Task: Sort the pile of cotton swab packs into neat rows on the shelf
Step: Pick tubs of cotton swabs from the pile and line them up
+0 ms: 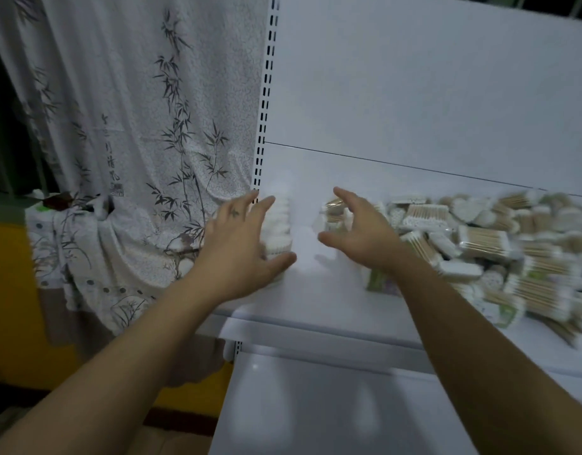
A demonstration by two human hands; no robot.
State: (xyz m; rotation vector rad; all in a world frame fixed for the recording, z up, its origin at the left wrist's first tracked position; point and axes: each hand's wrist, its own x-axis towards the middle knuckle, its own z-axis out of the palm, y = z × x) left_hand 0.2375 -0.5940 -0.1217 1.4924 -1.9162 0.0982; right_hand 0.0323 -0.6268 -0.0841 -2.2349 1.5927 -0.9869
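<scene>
Left hand beside white pack row at shelf left end, likely squaring it. Right hand near pile. Fingers apart, both empty.

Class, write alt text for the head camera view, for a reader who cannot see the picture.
Two open hands reach over a white shelf: the left hand beside a short row of white swab packs at its left end, the right hand at the edge of a jumbled pile of packs. A bamboo-print cloth hangs to the left.
</scene>
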